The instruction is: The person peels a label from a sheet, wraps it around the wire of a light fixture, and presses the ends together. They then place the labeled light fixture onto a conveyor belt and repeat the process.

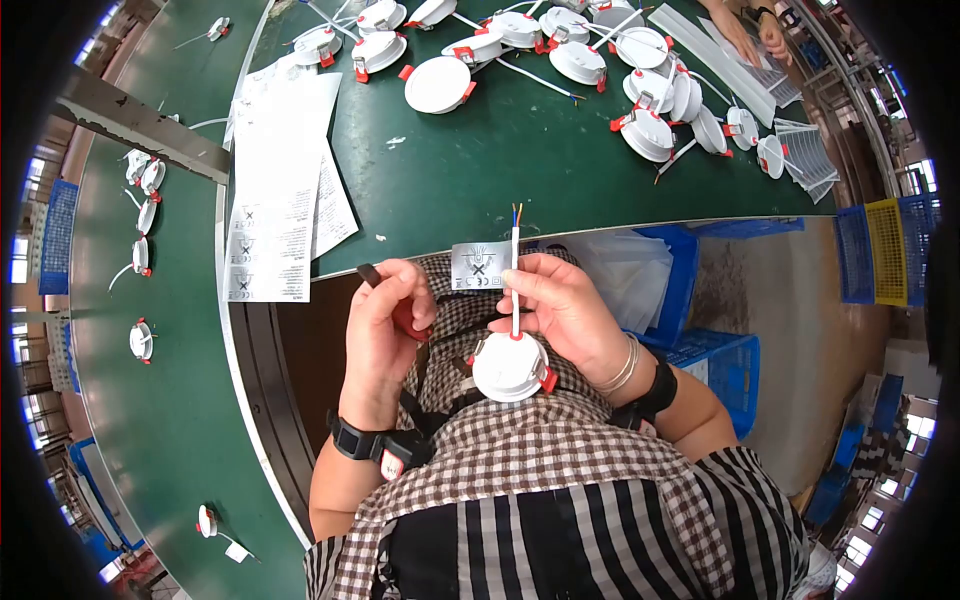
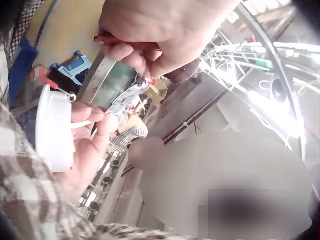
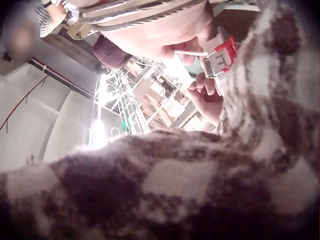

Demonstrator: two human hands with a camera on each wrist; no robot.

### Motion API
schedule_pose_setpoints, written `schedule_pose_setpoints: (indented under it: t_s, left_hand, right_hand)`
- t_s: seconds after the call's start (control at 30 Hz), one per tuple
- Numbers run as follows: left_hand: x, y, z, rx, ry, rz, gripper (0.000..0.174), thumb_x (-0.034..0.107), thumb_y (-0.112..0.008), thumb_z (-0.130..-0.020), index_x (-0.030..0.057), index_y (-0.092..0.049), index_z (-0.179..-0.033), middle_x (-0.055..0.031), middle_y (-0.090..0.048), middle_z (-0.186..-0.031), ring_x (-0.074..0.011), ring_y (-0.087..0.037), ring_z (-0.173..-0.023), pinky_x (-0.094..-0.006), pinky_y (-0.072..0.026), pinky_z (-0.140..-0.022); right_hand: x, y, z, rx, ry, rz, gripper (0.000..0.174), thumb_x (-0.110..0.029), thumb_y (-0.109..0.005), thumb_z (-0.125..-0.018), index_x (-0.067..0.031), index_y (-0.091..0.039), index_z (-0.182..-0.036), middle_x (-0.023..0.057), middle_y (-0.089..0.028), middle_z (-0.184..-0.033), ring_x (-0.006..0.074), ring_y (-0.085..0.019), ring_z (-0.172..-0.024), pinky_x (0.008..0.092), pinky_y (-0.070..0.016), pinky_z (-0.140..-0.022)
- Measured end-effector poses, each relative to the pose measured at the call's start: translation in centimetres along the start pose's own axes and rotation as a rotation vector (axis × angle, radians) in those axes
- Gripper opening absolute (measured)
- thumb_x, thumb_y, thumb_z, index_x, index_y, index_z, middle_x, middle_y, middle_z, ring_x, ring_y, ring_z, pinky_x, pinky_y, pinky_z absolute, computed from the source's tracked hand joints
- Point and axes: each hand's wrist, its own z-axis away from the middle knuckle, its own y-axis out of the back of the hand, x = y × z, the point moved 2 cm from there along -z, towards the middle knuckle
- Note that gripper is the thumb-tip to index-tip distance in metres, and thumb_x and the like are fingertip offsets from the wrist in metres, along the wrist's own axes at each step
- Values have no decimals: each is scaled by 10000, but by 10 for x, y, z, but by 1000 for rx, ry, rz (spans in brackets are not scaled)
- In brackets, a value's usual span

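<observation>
Green-topped surface (image 1: 470, 160) in a workshop; its near edge lies just beyond the person's hands. The white lamp (image 1: 505, 370) is off that surface, in front of the checked apron (image 1: 560, 440), its cable (image 1: 515, 305) upright and bare wire ends uppermost. The right hand (image 1: 565, 305) pinches the cable between thumb and fingers, with a silver label (image 1: 480, 266) against it; this grip probably serves to steady both. Whether the label is stuck on cannot be told. The left hand (image 1: 385, 310) has its fingers curled round a red item (image 2: 125, 42), apparently kept there to save putting it down. Printed sheets (image 1: 275, 150) lie near the left hand, presumably for easy reach. Further lamps (image 1: 437, 85) are grouped at the far side, likely to leave working room. Beyond, another person's hands (image 1: 740, 40) are beside translucent strips (image 1: 715, 60).
</observation>
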Motion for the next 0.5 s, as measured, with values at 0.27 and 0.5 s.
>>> schedule_pose_setpoints:
  t_s: [0.27,0.5]
  left_hand:
    - [0,-1,4,50,-15,-8,131,161,-565,-886,48,-544,-823,-14,-511,-657,-84,-431,-518,-213,-336,-466]
    - [4,-8,2,-30,-5,-13,162,179,-569,-888,38,-571,-809,-21,-549,-660,-80,-423,-512,-214,-341,-466]
  right_hand:
    - [-57,-24,28,-161,1331,1169,151,34,-679,-676,-41,-643,-801,74,-591,-875,234,-612,-772,383,-549,-791]
    - [-67,-31,37,-370,1752,1428,143,-24,-652,-715,-43,-617,-852,56,-581,-916,225,-626,-871,433,-527,-851]
